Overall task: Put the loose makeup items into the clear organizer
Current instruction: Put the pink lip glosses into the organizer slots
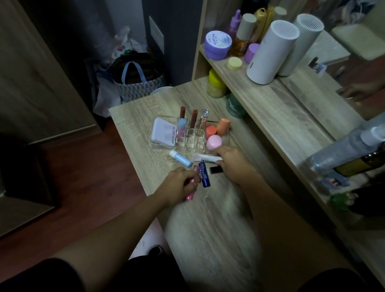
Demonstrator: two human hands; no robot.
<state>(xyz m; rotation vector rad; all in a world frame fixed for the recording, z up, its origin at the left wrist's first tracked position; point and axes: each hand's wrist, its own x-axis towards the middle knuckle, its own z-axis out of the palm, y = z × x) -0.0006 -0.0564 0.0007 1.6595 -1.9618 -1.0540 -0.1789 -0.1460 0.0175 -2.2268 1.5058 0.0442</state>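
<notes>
The clear organizer [162, 147] stands on the wooden table and holds a white compact [163, 131], upright lipsticks [194, 118], orange caps and a pink jar [214, 142]. In front of it lie a light blue stick [181, 159], a white tube [205, 158], a dark blue stick [204, 177] and a small black item [215, 170]. My left hand [178, 185] is shut on a pink stick [190, 195]. My right hand [231, 164] rests on the white tube's right end and the black item; its grip is not visible.
A shelf [260, 88] to the right carries bottles, jars and a white cylinder [270, 51] before a mirror. Spray bottles [354, 145] stand at the far right. A patterned bag [136, 81] sits on the floor past the table's left edge.
</notes>
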